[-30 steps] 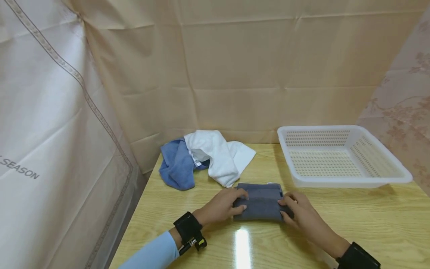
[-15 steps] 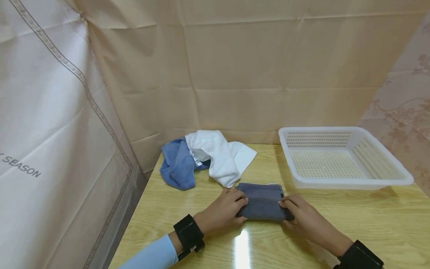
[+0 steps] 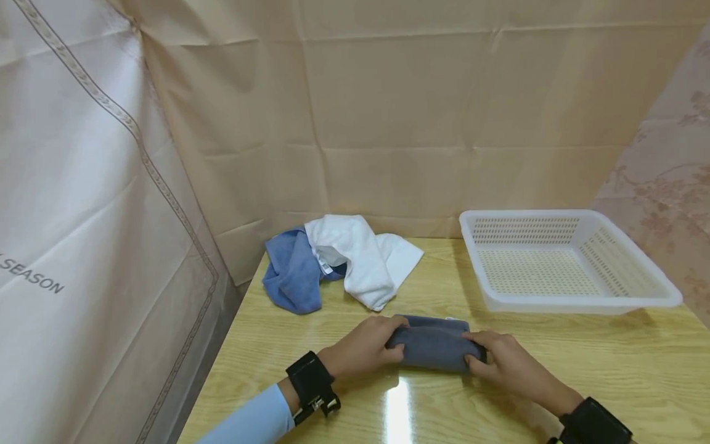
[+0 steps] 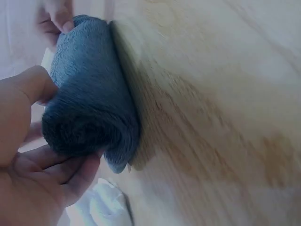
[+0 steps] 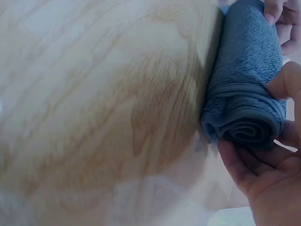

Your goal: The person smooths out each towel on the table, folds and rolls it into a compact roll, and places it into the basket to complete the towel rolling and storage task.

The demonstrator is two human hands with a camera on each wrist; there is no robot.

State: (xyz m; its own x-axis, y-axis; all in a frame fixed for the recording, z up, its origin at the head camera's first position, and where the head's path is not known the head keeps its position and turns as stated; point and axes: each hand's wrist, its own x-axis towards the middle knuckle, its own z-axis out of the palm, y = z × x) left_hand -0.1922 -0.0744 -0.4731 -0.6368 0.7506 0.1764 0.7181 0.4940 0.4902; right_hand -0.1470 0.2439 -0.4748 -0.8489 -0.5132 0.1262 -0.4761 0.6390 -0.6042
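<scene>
The head view is evenly lit and fairly crisp, with a white glare streak on the glossy desk [image 3: 554, 364] and soft shadow beside the basket [image 3: 582, 301], while both wrist views look hazy, bluish and soft, the near end of the rolled cloth [image 4: 91, 75] dark with shade in the left one.

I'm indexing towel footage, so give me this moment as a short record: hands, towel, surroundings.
Left hand: grips the left end of the gray towel
Right hand: grips its right end
Towel state: partly rolled, spiral showing at the right end
Surface: wooden table
Back left: white cloth overlapping blue cloth
Back right: white basket
</scene>
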